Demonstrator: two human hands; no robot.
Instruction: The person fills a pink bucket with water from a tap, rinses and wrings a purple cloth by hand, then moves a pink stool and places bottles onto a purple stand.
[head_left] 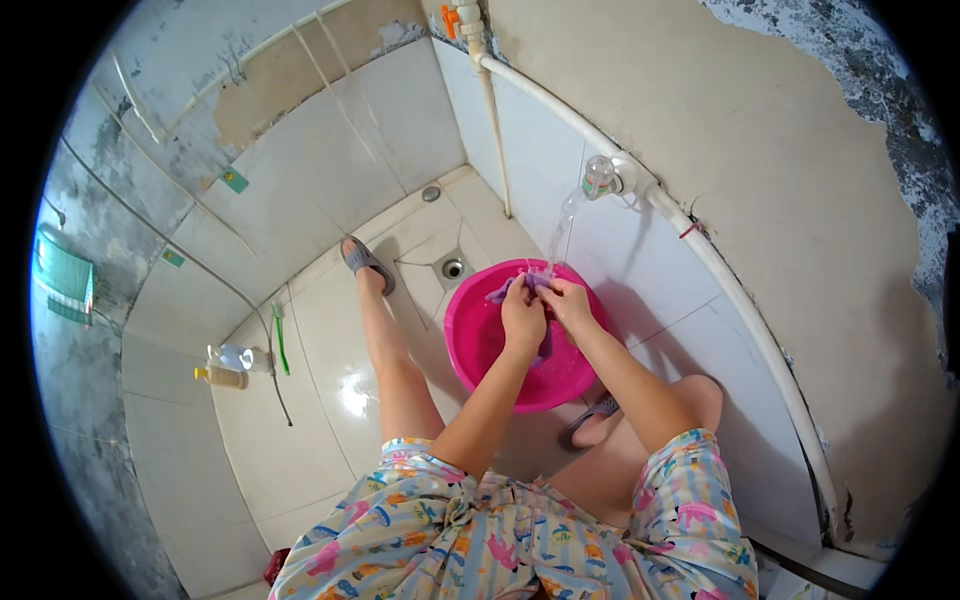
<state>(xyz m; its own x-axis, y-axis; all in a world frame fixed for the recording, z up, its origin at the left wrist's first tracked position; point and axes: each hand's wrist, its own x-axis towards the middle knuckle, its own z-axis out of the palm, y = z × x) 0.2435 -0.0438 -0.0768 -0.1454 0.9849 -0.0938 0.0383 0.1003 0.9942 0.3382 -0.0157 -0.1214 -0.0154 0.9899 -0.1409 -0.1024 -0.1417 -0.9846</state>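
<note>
Left hand [523, 320] and right hand [568, 304] both pinch a wet-looking purple cloth [538, 282] with their fingers, over the pink basin [478, 345] just right of the frame's centre. That fingertip hold could let the cloth slip, and the water stream [562, 232], falling near the basin's upper rim, could splash over onto the tiled floor [300, 440].

Here's the left hand [523, 318], here's the right hand [568, 303], both pinching purple cloth [498, 295] over the pink tub [466, 352]! Water [560, 240] streams down from the wall tap [600, 176]. Left of the tub, a floor drain [453, 269]; farther left, bottles [224, 378] beside a green brush [282, 342].
</note>
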